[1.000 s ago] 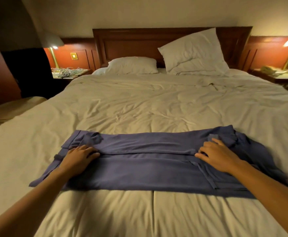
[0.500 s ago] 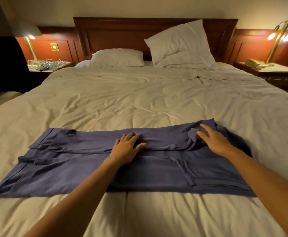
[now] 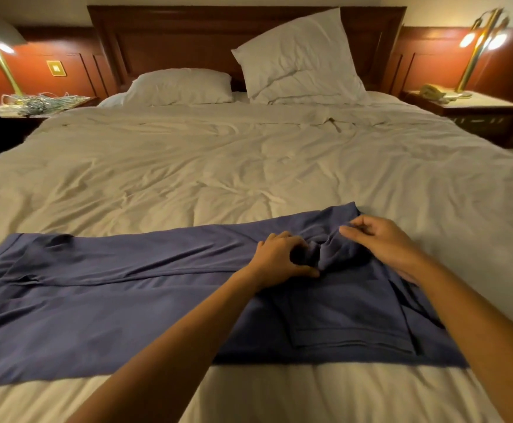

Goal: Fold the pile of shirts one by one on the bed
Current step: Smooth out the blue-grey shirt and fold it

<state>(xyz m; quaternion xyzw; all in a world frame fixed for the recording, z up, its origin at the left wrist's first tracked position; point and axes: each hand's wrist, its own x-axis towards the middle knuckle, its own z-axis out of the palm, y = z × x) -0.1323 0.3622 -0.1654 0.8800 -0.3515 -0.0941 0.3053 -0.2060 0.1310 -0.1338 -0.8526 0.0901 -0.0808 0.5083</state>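
One blue shirt (image 3: 111, 306) lies across the near part of the bed (image 3: 249, 166), its long axis running left to right. At its bunched far-right end my left hand (image 3: 279, 257) grips a fold and my right hand (image 3: 383, 242) pinches the cloth.

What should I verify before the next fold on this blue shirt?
1. Grip: left hand holds bunched cloth of the shirt: ok.
2. Pinch: right hand pinches the raised cloth beside it: ok.
3. Lengthwise fold lies flat toward the left end: ok.
4. Right end smooth: not ok, bunched between the hands.
5. Whole shirt on the bed: cannot tell, its left end leaves the frame.
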